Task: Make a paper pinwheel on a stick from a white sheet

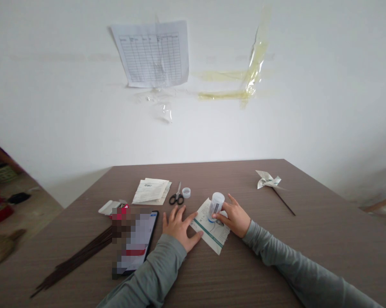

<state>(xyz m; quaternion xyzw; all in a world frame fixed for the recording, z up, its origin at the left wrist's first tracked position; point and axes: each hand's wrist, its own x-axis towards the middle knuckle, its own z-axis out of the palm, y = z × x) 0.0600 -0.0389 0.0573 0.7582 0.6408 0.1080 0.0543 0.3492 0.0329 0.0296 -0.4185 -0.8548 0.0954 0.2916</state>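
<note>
My sleeves point(266, 246): grey-green, both of them were!
My bottle point(216, 202): white it shone, dark print on it, a flash of blue low down!
My paper point(219, 246): off-white, and a dark green band cut right across!
Scissors point(173, 199): black handles, silvery blades, I saw both!
Pinwheel point(265, 181): pale it was, its stick point(284, 201) dark brown!
Stick bundle point(77, 258): deep brown ran throughout!
Tabletop point(250, 278): brown, and fine streaks patterned it!
Wall sheet point(148, 55): white, a grey grid ruled it!
Tape point(223, 95): yellow, it was!
</note>
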